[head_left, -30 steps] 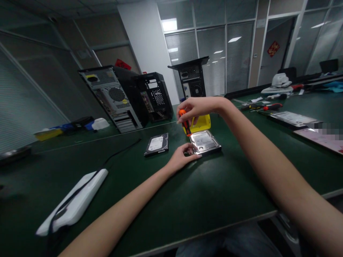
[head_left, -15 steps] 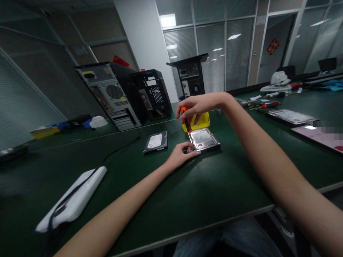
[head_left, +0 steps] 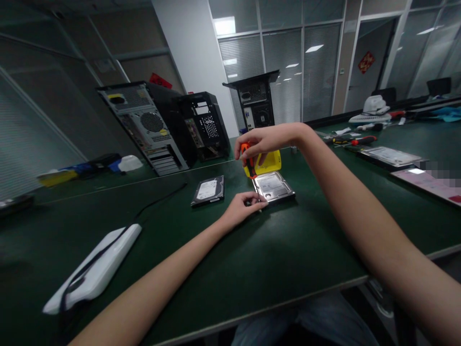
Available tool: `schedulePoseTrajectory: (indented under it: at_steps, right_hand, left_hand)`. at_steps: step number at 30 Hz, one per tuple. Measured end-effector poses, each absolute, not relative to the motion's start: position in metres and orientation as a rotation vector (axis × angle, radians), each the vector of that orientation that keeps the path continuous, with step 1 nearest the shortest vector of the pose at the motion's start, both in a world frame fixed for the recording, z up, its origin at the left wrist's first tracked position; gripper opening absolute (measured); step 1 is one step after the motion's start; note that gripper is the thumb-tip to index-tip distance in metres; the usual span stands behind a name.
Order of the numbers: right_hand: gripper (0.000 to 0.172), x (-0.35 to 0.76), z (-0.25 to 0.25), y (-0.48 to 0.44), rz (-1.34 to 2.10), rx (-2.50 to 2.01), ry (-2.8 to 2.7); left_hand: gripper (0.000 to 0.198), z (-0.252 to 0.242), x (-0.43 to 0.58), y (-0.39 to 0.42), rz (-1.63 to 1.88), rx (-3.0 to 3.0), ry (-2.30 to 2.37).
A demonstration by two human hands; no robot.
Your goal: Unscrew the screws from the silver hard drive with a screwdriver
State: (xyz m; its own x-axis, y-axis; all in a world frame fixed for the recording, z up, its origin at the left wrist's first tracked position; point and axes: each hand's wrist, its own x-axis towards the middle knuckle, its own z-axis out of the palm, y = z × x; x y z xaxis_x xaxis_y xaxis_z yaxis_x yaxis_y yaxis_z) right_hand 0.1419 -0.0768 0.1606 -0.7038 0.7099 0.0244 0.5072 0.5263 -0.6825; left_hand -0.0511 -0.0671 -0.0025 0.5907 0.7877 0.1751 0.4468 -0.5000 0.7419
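My right hand [head_left: 264,143] comes from above, its fingers wrapped round the orange and black handle of a screwdriver [head_left: 248,161]. The shaft points down toward the left side of a silver hard drive [head_left: 273,185], where the tip is hard to make out near my left fingers. At the drive's near left corner my left hand [head_left: 243,205] is closed, thumb along the front edge and fingers at the left side. Directly behind the drive is a yellow tray [head_left: 271,162], partly hidden by my right hand. A second hard drive [head_left: 208,191] lies flat to the left.
Computer cases [head_left: 151,127] stand along the back left. A white device [head_left: 97,269] with a black cable lies at the near left. On the right are another hard drive [head_left: 391,156], a pink and white flat item [head_left: 425,182] and a red and black screwdriver [head_left: 363,140].
The whole view has shifted very slightly. Both hands keep their places at the hard drive, and the screwdriver is still held upright over it.
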Motion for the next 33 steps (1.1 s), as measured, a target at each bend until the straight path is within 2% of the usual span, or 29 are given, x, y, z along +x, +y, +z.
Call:
schedulePoseTrajectory:
  at_steps: [5, 12, 20, 26, 33]
  right_hand:
    - [0.026, 0.143, 0.159, -0.076, 0.956, -1.012, -2.481]
    - [0.023, 0.142, 0.157, -0.07, 0.881, -1.013, -2.462]
    - [0.032, 0.138, 0.157, -0.069, 0.785, -0.97, -2.504]
    - [0.028, 0.135, 0.152, -0.064, 0.7, -1.002, -2.496]
    - [0.032, 0.138, 0.157, -0.074, 0.805, -0.907, -2.518]
  left_hand:
    - [0.034, -0.004, -0.051, -0.067, 0.675, 2.085, 0.961]
    - [0.042, -0.004, -0.052, -0.069, 0.718, 2.245, 1.103]
    - [0.033, 0.004, -0.051, -0.081, 0.752, 2.424, 1.157]
    - [0.034, 0.001, -0.05, -0.078, 0.692, 2.425, 1.132]
    - [0.035, 0.001, -0.05, -0.077, 0.658, 2.411, 1.104]
